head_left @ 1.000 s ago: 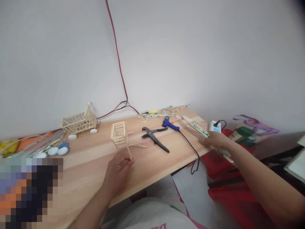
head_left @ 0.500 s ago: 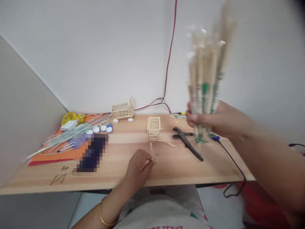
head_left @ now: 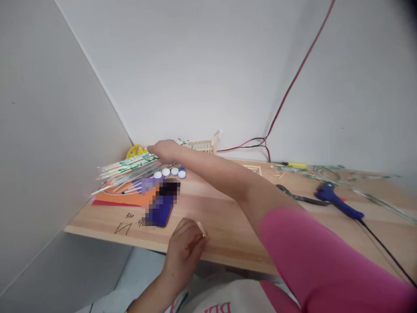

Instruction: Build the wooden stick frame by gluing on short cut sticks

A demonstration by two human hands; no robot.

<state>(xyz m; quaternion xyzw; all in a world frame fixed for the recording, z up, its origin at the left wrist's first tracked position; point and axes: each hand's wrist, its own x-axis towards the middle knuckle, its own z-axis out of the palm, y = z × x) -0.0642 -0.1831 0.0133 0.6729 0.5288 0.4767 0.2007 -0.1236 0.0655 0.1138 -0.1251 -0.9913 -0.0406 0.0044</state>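
My right hand (head_left: 165, 150) reaches across to the back left of the table, closed on a bundle of wrapped disposable chopsticks (head_left: 128, 167). The bundle lies low over the pile there; I cannot tell whether it is fully resting on it. Near the front edge, my left hand (head_left: 186, 244) pinches a short pale wooden stick (head_left: 201, 228) between thumb and fingers. Behind my right forearm shows part of a small cart built of sticks (head_left: 202, 145). A stick frame (head_left: 255, 169) is mostly hidden by that arm.
White bottle caps (head_left: 166, 172), a phone (head_left: 164, 211) and orange paper (head_left: 117, 195) lie at left. To the right are black pliers (head_left: 306, 198), a blue glue gun (head_left: 339, 202) with its cord, a yellow-handled tool (head_left: 296, 165) and empty wrappers (head_left: 329, 172).
My right hand has carried the chopstick bundle from raised at the right down to the pile at the back left. The view has turned left. My left hand still pinches the stick.
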